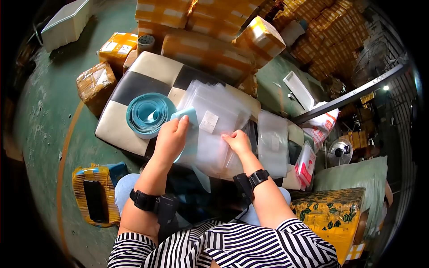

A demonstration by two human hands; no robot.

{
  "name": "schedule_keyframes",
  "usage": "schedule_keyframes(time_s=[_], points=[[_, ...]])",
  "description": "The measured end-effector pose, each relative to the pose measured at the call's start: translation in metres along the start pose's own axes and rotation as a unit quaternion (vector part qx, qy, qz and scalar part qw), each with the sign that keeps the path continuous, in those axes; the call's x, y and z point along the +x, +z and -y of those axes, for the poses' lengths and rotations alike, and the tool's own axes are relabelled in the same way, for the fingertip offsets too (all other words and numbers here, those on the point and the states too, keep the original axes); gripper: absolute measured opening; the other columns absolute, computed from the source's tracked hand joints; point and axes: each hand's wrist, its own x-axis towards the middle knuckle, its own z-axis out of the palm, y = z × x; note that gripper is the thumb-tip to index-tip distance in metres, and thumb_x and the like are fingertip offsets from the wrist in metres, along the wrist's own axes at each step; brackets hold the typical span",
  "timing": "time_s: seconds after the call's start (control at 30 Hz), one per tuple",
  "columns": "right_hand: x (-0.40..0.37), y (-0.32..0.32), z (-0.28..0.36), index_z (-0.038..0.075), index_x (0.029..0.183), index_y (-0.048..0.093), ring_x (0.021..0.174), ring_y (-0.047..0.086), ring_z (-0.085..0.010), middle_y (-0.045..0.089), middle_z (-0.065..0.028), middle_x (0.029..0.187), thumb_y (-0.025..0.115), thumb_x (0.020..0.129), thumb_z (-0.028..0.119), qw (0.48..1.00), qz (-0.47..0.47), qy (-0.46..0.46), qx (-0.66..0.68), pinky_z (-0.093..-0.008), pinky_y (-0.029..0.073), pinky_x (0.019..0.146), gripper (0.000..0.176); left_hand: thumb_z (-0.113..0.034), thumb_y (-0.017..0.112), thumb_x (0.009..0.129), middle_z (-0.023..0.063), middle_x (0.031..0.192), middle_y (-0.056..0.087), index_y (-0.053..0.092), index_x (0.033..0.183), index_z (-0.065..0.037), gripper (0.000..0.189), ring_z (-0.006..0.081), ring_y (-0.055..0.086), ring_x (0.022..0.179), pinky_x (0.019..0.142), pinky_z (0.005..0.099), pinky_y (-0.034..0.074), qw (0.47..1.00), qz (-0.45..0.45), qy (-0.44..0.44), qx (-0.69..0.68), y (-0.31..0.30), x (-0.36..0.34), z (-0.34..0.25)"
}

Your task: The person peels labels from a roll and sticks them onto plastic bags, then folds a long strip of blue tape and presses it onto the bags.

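A roll of light blue strip (144, 117) lies on the black and white checkered padded seat (149, 69). My left hand (172, 137) is closed on a light blue sheet (191, 142) just right of the roll. Clear plastic bags (219, 100) are stacked on the seat, with a small white label (208, 122) on them. My right hand (238, 142) pinches the edge of a clear bag near the label. Another pile of clear bags (273, 143) lies to the right of that hand.
Taped boxes (208, 53) stand behind the seat. A white foam box (67, 24) is at the back left. A phone (95, 201) rests on a yellow-taped item at the lower left. A metal bar (353, 91) crosses the right side, above a fan (340, 152).
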Motion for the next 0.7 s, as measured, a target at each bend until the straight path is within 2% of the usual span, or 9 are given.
schedule_keyframes(time_s=[0.13,0.23,0.33,0.37,0.47,0.5,0.6,0.63,0.7], points=[[0.007,0.011,-0.016,0.005,0.072,0.058,0.074,0.059,-0.0287,0.061,-0.0127,0.079,0.062,0.072,0.032,0.996,-0.021,-0.025,0.077,-0.0372,0.045,0.066,0.028,-0.027,0.045,0.087,0.0208,0.058,0.048,0.048,0.064,0.005,0.039,0.0329,0.044,0.053,0.052,0.0374,0.036,0.999,-0.031,0.027,-0.003,0.0,-0.001,0.005],[0.007,0.007,-0.027,0.004,0.073,0.058,0.064,0.059,-0.0211,0.061,-0.0093,0.068,0.056,0.078,0.025,0.99,-0.074,-0.094,0.07,-0.0333,0.045,0.059,0.022,-0.027,0.044,0.087,0.0212,0.058,0.047,0.048,0.065,0.006,0.04,0.0322,0.043,0.052,0.052,0.0377,0.036,0.999,-0.032,0.037,-0.004,-0.001,0.0,0.009],[-0.001,-0.01,-0.033,0.005,0.075,0.059,0.063,0.059,-0.0203,0.061,-0.0083,0.07,0.052,0.081,0.023,0.947,-0.199,-0.222,-0.119,-0.0336,0.045,0.059,0.02,-0.027,0.044,0.087,0.0217,0.058,0.048,0.048,0.065,0.006,0.04,0.0329,0.044,0.052,0.052,0.0382,0.036,1.0,-0.02,0.005,-0.007,-0.002,-0.001,0.002],[-0.002,-0.015,-0.034,0.004,0.074,0.058,0.061,0.058,-0.0191,0.061,-0.0078,0.07,0.054,0.08,0.017,0.935,-0.24,-0.238,-0.107,-0.0333,0.045,0.057,0.015,-0.027,0.044,0.087,0.0218,0.058,0.048,0.048,0.065,0.006,0.04,0.0329,0.044,0.052,0.052,0.0382,0.036,1.0,-0.017,0.005,-0.003,-0.001,-0.001,0.002],[0.004,-0.026,-0.036,0.004,0.076,0.057,0.066,0.059,-0.0272,0.061,-0.011,0.074,0.058,0.075,0.012,0.962,-0.202,-0.125,0.138,-0.0335,0.047,0.06,0.008,-0.027,0.045,0.087,0.0218,0.059,0.048,0.048,0.065,0.006,0.04,0.033,0.044,0.052,0.052,0.0382,0.036,1.0,-0.007,0.001,0.007,0.001,0.0,0.003],[0.02,-0.018,-0.051,0.002,0.083,0.056,0.062,0.058,-0.0255,0.06,-0.0082,0.073,0.06,0.072,0.007,0.949,-0.108,-0.037,0.293,-0.0318,0.047,0.058,0.013,-0.027,0.045,0.087,0.0219,0.059,0.048,0.048,0.064,0.006,0.04,0.0332,0.044,0.053,0.052,0.0382,0.037,1.0,-0.002,-0.003,0.009,0.001,0.0,0.001],[0.03,-0.006,-0.07,0.002,0.09,0.054,0.064,0.059,-0.0249,0.06,-0.0071,0.071,0.061,0.071,0.006,0.976,0.011,0.018,0.216,-0.0331,0.047,0.06,0.021,-0.028,0.046,0.086,0.0222,0.059,0.049,0.048,0.065,0.006,0.041,0.0343,0.045,0.053,0.053,0.0387,0.037,1.0,0.001,0.005,0.022,0.004,0.0,0.004],[0.013,-0.019,-0.048,0.002,0.097,0.053,0.079,0.058,-0.0264,0.059,-0.0102,0.082,0.06,0.07,0.003,0.995,-0.071,-0.028,0.067,-0.0352,0.047,0.07,0.028,-0.029,0.046,0.086,0.0223,0.059,0.049,0.048,0.065,0.006,0.041,0.0347,0.046,0.054,0.053,0.0389,0.037,1.0,-0.002,0.012,0.027,0.005,0.0,0.006],[0.011,-0.013,-0.035,0.003,0.1,0.052,0.091,0.053,-0.0277,0.057,-0.0124,0.094,0.058,0.071,0.004,0.953,-0.214,-0.204,0.062,-0.0365,0.043,0.079,0.03,-0.029,0.046,0.086,0.0225,0.06,0.05,0.049,0.065,0.006,0.04,0.0354,0.047,0.055,0.054,0.039,0.038,1.0,0.003,-0.001,0.028,0.006,-0.001,0.005]])
